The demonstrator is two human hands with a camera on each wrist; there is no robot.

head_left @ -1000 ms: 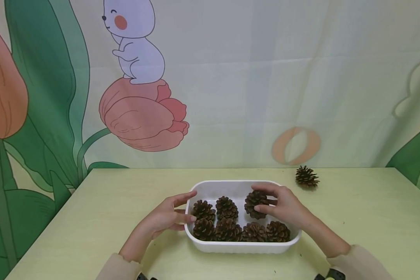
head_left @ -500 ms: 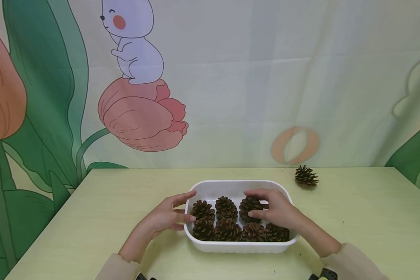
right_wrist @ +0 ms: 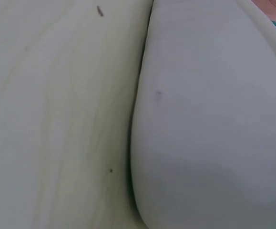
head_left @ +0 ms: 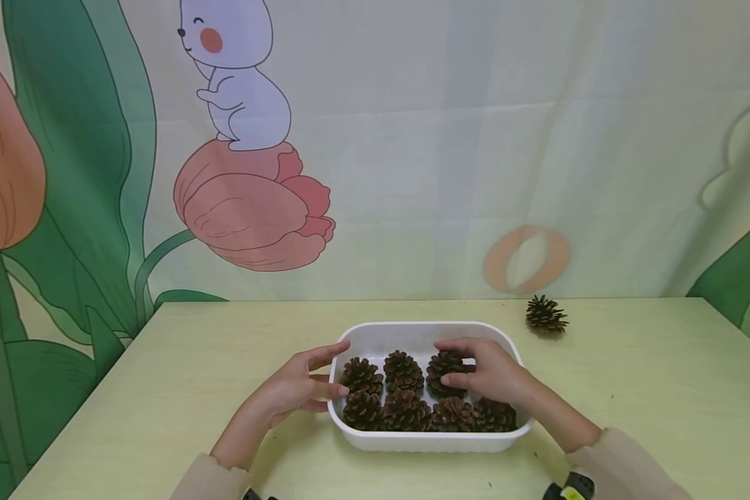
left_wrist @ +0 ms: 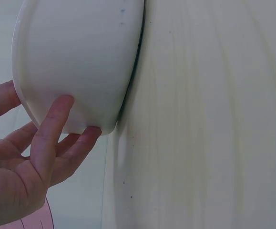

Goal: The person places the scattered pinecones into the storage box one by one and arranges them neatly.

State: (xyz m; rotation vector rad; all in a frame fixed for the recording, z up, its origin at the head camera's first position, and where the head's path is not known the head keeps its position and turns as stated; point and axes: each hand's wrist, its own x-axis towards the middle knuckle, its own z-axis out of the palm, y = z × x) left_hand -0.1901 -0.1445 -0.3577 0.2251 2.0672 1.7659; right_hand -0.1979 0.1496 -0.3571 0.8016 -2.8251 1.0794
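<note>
A white tub (head_left: 425, 442) stands on the table with several brown pine cones in it. My left hand (head_left: 296, 383) grips the tub's left end, one digit over the rim and the others against the outer wall. In the left wrist view, spread fingers (left_wrist: 56, 121) press on that white wall. Inside the tub, at the back right, my right hand (head_left: 492, 371) holds a pine cone (head_left: 442, 369) between thumb and fingers. Two pine cones stand left of it in the back row. The front-row pine cone (head_left: 494, 415) at the right is partly hidden by this hand.
One more pine cone (head_left: 545, 315) lies on the table (head_left: 650, 389) near its back edge, right of the tub. A printed cloth backdrop (head_left: 400, 167) hangs behind the table. The right wrist view is mostly the tub's outer wall (right_wrist: 209, 124).
My right hand has lowered its pine cone and moved it left, into the back row beside two others. My left hand has stayed on the tub.
</note>
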